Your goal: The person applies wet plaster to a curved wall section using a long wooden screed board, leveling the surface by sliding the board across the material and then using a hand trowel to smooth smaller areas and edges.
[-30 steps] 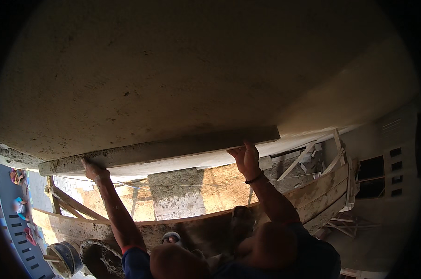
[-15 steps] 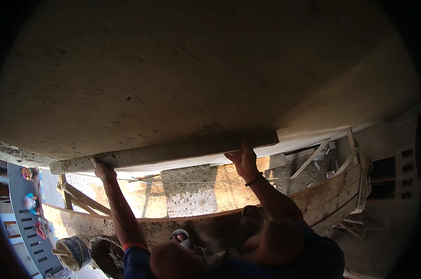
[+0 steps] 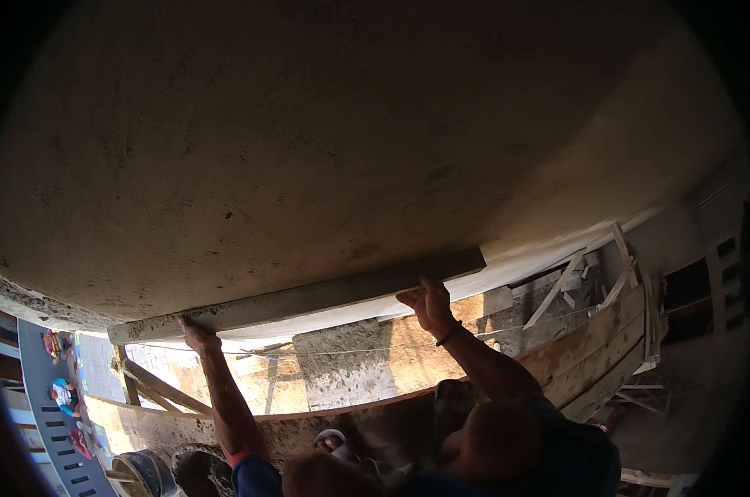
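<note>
Head view, from left to right: the left hand (image 3: 198,338) is closed on the near end of a long grey straightedge (image 3: 300,298), which lies pressed flat against the rough plastered ceiling (image 3: 325,149). Further right, the right hand (image 3: 429,305), a dark band at its wrist, grips the same straightedge from below near its far end. Wooden formwork boards (image 3: 590,348) stand below at the right.

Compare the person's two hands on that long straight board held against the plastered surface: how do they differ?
The left hand grips the long board near its left end; the right hand presses nearer its right end. The right hand wears a dark wristband; the left shows none. Both touch the board's lower edge.
</note>
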### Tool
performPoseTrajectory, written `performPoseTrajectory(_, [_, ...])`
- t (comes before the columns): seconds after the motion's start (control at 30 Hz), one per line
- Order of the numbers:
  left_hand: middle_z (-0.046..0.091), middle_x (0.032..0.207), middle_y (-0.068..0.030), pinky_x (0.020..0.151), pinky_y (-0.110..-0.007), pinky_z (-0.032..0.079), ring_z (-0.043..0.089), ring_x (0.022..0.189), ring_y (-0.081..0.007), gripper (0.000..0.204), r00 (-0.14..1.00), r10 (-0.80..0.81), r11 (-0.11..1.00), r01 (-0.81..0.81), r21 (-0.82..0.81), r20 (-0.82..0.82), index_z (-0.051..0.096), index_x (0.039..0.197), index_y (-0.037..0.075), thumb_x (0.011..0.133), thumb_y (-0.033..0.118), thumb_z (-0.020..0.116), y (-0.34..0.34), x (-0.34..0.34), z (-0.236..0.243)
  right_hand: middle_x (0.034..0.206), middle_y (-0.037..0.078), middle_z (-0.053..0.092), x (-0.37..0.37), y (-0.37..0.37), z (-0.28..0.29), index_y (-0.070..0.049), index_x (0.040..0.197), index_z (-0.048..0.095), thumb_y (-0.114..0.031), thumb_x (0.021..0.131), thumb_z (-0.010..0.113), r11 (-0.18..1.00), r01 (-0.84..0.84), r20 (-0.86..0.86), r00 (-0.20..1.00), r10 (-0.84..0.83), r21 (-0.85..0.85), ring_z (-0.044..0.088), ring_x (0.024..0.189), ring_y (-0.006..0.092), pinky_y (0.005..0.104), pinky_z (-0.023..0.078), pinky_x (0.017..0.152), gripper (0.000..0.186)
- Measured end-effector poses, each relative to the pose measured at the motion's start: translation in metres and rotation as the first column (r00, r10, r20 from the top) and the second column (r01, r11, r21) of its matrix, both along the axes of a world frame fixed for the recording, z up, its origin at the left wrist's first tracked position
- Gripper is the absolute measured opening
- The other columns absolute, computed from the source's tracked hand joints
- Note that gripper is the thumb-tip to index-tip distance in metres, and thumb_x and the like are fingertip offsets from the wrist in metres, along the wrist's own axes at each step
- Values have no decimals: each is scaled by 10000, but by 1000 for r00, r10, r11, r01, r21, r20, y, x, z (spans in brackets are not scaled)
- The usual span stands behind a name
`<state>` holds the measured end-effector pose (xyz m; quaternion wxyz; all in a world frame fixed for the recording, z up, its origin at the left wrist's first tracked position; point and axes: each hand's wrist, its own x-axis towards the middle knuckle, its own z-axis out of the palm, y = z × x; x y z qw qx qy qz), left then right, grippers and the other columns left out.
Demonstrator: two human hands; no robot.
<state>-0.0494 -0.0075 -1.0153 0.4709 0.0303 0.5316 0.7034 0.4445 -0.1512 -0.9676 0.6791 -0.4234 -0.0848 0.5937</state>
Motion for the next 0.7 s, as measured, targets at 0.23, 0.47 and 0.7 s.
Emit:
performPoseTrajectory(0.23, [532,1167,-76,924,-417,417,511,1062,-245,408,958,-67,941,153,301,-278,508,1192,82,892,348,429,13,-31,130,996,88,574,-22,-3,149,-110,1103,403,-182,908,481,908,32,148,984,-103,417,612,892,238,445,529,759,222])
performPoseTrajectory(0.47, [569,1064,-82,910,-385,422,519,1039,-231,279,878,-346,749,471,467,-330,581,1045,66,881,214,410,11,-88,293,1039,114,571,-37,20,264,-92,1084,435,-125,909,477,741,11,204,959,-199,672,609,932,268,455,560,741,183])
performPoseTrajectory(0.7, [610,971,-60,659,-365,498,587,849,-200,263,950,-50,878,190,439,-309,602,1032,96,829,248,532,30,-71,427,1017,171,602,-23,20,364,-6,1112,502,-263,939,421,698,-125,345,921,-183,705,632,844,330,419,543,731,320])
